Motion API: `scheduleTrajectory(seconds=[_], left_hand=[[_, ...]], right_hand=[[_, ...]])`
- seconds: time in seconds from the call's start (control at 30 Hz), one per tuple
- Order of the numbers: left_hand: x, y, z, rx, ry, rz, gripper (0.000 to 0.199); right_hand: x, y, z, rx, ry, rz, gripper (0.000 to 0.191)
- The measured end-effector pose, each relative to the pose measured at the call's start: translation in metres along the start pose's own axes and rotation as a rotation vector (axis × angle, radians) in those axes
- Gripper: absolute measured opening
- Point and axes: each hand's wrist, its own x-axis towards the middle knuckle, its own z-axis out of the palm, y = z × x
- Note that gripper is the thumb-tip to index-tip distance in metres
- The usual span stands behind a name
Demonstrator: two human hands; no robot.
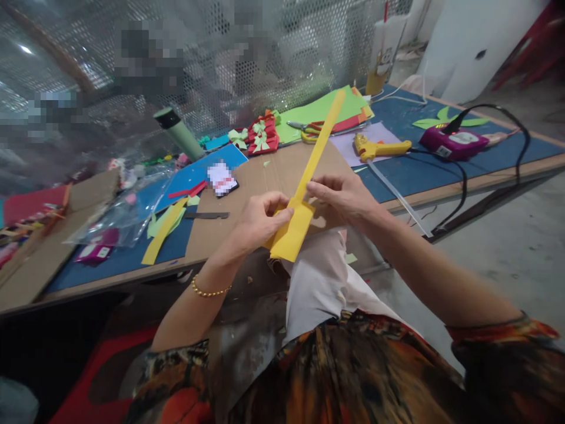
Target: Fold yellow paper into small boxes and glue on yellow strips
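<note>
My left hand [260,221] pinches a wide yellow paper piece [293,232], thumb on top, at the near edge of a brown cardboard sheet [256,176]. From the upper end of that piece a long, narrow yellow strip [324,138] stretches up and to the right. Its lower part is held between the thumb and fingers of my right hand [333,197]. Whether strip and wide piece are joined I cannot tell. Another yellow strip [165,229] lies on green scraps to the left.
A yellow glue gun [382,147] and a purple power box [454,143] with cables lie at right. Scissors [309,131], red pieces with green bows [263,135], a phone [222,178], a metal blade [207,215] and a green bottle [179,134] surround the cardboard.
</note>
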Motion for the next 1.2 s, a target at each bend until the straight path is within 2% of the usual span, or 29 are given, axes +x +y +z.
scheduleTrajectory(seconds=[0.1,0.27,0.43,0.67,0.83,0.93,1.07,1.2], left_hand=[[-0.001,0.001,0.004,0.036,-0.008,0.022,0.024],[-0.001,0.006,0.009,-0.011,-0.049,0.013,0.027],[-0.001,0.007,0.013,-0.005,-0.062,0.06,0.029],[-0.004,0.008,0.017,-0.003,-0.053,0.056,0.028],[-0.005,0.012,0.022,0.005,-0.048,0.063,0.026],[-0.004,0.015,0.025,-0.017,-0.051,0.046,0.022],[-0.001,0.019,0.029,-0.044,-0.022,-0.006,0.016],[0.003,0.019,0.033,-0.035,0.008,-0.054,0.013]], right_hand=[[-0.004,-0.001,0.009,0.162,0.007,0.06,0.065],[-0.011,0.001,0.011,0.11,0.044,-0.075,0.054],[-0.018,0.003,0.011,0.114,0.049,-0.098,0.062],[-0.027,0.005,0.01,0.116,-0.022,-0.096,0.065],[-0.03,0.007,0.009,0.004,0.052,-0.161,0.061],[-0.032,0.009,0.006,-0.116,0.084,-0.288,0.048],[-0.038,0.013,0.0,-0.395,0.189,-0.584,0.022],[-0.05,0.018,-0.004,-0.706,0.263,-0.751,0.022]])
